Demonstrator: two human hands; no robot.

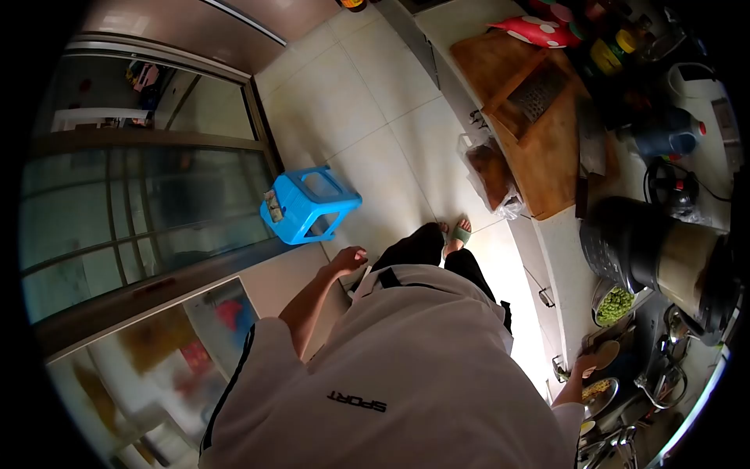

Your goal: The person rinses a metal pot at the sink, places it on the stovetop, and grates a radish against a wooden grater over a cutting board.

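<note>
"SPORT" lettering [357, 402] on white shirt [422, 336]

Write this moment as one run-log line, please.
left hand: near blue stool, nothing visible held | right hand: at round tan item, grip unclear | counter: cutting board, green food

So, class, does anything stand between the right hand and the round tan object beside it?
Nothing visible does: the right hand is right at the edge of the round tan object. Whether it grips it is too small to tell.
</note>
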